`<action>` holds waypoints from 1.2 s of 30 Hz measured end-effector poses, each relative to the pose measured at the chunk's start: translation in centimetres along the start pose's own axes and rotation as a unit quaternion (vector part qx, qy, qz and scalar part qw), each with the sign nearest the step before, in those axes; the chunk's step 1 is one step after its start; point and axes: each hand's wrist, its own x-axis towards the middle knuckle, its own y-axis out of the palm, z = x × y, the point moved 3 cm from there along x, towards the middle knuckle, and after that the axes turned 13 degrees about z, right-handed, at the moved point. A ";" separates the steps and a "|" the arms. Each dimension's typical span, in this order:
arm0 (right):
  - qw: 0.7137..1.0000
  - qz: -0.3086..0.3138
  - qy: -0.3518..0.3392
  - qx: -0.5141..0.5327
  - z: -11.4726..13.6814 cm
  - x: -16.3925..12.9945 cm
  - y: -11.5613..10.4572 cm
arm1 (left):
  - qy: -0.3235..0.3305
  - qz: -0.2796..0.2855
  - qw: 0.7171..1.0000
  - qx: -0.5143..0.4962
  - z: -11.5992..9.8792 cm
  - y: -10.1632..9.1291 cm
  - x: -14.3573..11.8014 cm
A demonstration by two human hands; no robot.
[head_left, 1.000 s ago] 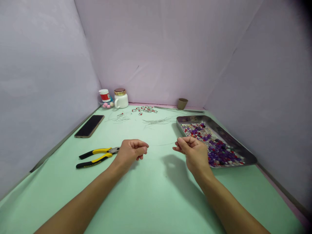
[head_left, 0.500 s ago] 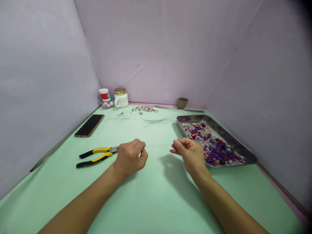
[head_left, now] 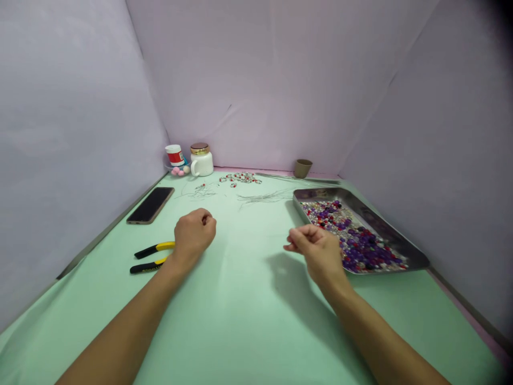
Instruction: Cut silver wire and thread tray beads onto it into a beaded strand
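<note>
My right hand [head_left: 315, 248] is closed in a pinch beside the bead tray. A thin wire [head_left: 277, 236], very faint, runs leftward from its fingertips above the table. My left hand [head_left: 195, 232] is curled closed, farther left and apart from the visible piece of wire; whether anything is inside its fingers is hidden. Yellow-and-black pliers [head_left: 150, 258] lie under and beside my left wrist, with their jaws covered by it. Loose purple, red and clear beads [head_left: 363, 243] fill much of the metal tray [head_left: 401, 238] just right of my right hand.
Toward the back lie small beaded wire rings [head_left: 242, 178], loose thin wires [head_left: 264, 198] and longer wires [head_left: 298, 178]. A phone [head_left: 151, 205] rests at the left. Along the back wall stand a white lidded mug [head_left: 202, 163], a red-and-white tub [head_left: 175, 155] and a brown cup [head_left: 302, 168].
My left hand has moved left and slightly away from me, now covering the pliers' jaws. The wire stretched between both hands now shows only near my right hand, which has barely moved.
</note>
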 end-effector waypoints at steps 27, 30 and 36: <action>0.854 0.105 0.088 -0.501 -3.1 -0.3 1.1 | 0.141 0.298 0.935 0.129 -4.9 7.4 -4.0; 0.855 0.105 0.092 -0.499 -3.1 -0.3 0.6 | 0.133 0.300 0.934 0.139 -4.7 7.1 -4.0; 0.864 0.087 0.105 -0.485 -2.8 -0.4 -1.3 | 0.103 0.283 0.941 0.154 -4.2 6.9 -4.3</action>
